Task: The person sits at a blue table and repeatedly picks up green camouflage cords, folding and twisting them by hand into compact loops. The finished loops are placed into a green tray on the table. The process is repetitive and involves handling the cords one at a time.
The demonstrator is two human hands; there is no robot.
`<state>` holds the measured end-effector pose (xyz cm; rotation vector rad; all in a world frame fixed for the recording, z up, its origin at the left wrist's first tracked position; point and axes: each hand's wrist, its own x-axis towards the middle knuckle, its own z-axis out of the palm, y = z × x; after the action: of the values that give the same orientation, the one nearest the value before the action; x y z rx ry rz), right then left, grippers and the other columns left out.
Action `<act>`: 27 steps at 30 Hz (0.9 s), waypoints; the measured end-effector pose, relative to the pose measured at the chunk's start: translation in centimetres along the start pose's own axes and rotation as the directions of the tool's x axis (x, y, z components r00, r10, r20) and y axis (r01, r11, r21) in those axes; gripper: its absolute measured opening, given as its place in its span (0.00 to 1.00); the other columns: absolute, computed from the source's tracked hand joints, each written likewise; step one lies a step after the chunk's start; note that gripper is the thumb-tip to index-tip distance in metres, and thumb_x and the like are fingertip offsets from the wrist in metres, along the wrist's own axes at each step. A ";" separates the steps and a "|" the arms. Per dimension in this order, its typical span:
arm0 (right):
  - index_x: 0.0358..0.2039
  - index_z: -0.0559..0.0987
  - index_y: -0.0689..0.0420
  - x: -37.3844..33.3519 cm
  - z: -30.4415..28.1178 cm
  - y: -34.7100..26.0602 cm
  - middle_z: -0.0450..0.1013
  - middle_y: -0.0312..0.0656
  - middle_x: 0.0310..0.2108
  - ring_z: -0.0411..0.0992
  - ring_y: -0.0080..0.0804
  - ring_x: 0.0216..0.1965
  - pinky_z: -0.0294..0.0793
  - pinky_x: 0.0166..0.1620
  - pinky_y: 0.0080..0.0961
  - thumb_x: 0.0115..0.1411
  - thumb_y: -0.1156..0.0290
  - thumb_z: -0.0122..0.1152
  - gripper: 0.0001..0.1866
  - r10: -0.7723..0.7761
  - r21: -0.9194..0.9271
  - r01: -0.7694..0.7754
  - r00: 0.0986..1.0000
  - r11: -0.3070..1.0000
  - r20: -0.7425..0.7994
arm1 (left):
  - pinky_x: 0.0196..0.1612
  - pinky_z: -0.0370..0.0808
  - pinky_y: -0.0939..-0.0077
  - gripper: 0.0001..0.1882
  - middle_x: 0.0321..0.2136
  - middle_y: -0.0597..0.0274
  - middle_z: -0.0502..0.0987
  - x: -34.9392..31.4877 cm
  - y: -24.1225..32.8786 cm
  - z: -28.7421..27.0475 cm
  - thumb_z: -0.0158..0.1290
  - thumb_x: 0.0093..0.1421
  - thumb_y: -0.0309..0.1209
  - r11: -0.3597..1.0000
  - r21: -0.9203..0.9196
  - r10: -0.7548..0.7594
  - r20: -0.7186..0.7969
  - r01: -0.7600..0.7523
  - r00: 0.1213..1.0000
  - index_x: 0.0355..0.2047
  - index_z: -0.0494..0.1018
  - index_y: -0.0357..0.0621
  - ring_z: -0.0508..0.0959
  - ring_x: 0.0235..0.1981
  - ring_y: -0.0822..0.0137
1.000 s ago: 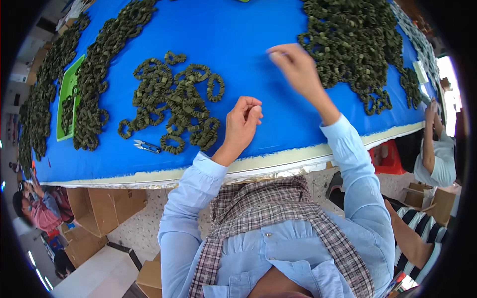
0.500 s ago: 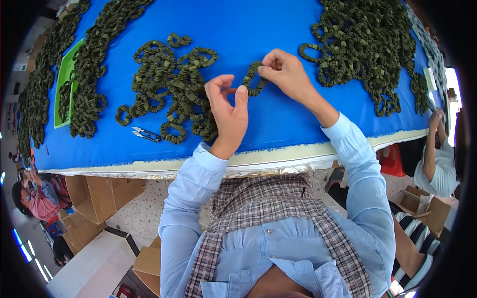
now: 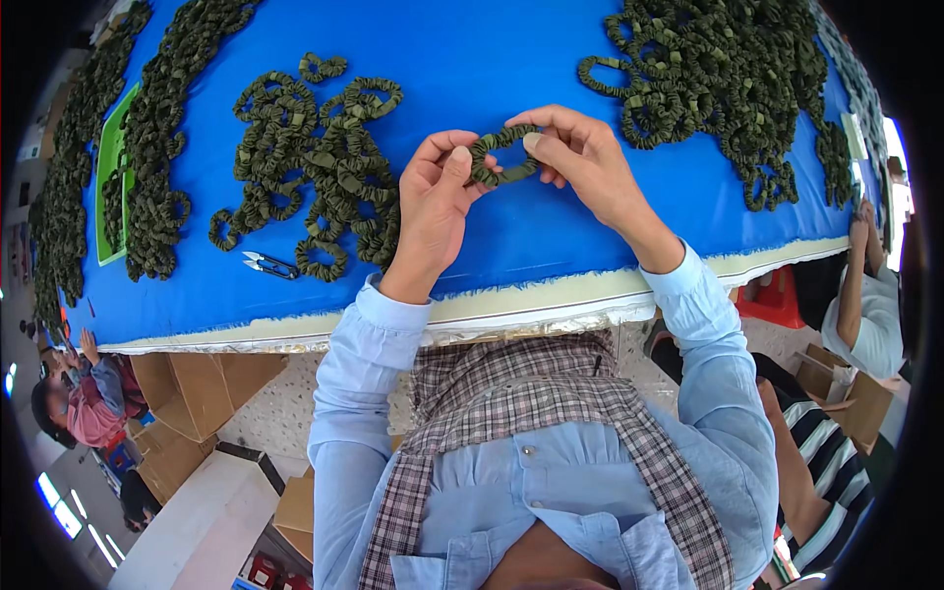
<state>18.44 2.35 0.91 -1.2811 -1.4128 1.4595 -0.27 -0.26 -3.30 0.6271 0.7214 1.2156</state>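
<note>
A dark green scrunchie [image 3: 503, 178] is stretched between my two hands, just above the blue table cover. My left hand [image 3: 436, 197] pinches its left side between thumb and fingers. On the opposite side, the thumb and fingers of my right hand [image 3: 588, 165] grip the band, leaving an oval opening in the middle. Left of my left hand lies a loose heap of similar scrunchies [image 3: 339, 162]. A small pair of thread snips [image 3: 269, 265] rests near the heap's lower left.
Big piles of scrunchies lie at the right [image 3: 723, 84] and left [image 3: 157, 147]. A green basket [image 3: 102, 211] stands among the left ones. Other people sit at both ends of the blue table [image 3: 492, 59]. Cardboard boxes [image 3: 202, 388] are below its edge.
My left hand has closed on the scrunchie, which previously hung from my right hand. The band now lies more sideways, spread between both hands.
</note>
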 end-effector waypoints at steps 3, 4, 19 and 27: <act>0.42 0.80 0.57 -0.1 0.1 0.1 0.70 0.29 0.20 0.65 0.13 0.22 0.64 0.26 0.12 0.59 0.68 0.57 0.12 0.000 0.009 0.000 1.000 1.000 -0.001 | 0.44 0.74 0.69 0.12 0.36 0.58 0.74 0.0 0.0 -0.2 0.49 0.66 0.33 0.999 -0.027 -0.025 0.001 0.025 1.000 0.46 0.67 0.41 0.75 0.40 0.68; 0.42 0.80 0.57 -0.1 0.2 0.2 0.70 0.28 0.20 0.65 0.13 0.22 0.64 0.26 0.12 0.59 0.68 0.58 0.12 -0.010 0.009 0.010 1.000 1.000 0.003 | 0.45 0.74 0.68 0.12 0.36 0.58 0.74 0.0 0.1 -0.2 0.48 0.66 0.33 0.999 -0.031 -0.025 -0.002 0.025 1.000 0.46 0.67 0.41 0.76 0.40 0.67; 0.40 0.78 0.61 -0.4 -0.5 0.8 0.73 0.34 0.31 0.67 0.19 0.31 0.67 0.37 0.19 0.61 0.71 0.57 0.09 -0.307 -0.289 0.341 0.938 0.895 0.159 | 0.40 0.76 0.76 0.10 0.35 0.56 0.75 0.1 0.1 0.3 0.49 0.66 0.29 0.986 0.102 0.130 0.018 -0.131 0.991 0.44 0.67 0.35 0.77 0.35 0.69; 0.40 0.76 0.63 -1.4 1.7 0.1 0.76 0.41 0.32 0.72 0.27 0.33 0.72 0.36 0.26 0.61 0.73 0.55 0.09 -0.199 -0.266 0.211 0.977 0.940 0.071 | 0.37 0.74 0.77 0.08 0.35 0.58 0.73 -0.1 0.1 0.6 0.45 0.64 0.23 0.949 0.275 0.138 0.080 -0.155 0.987 0.43 0.67 0.34 0.75 0.31 0.72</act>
<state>17.20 0.58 0.91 -1.2263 -1.7681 1.1889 0.11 -0.38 -2.77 0.9632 0.8157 1.2341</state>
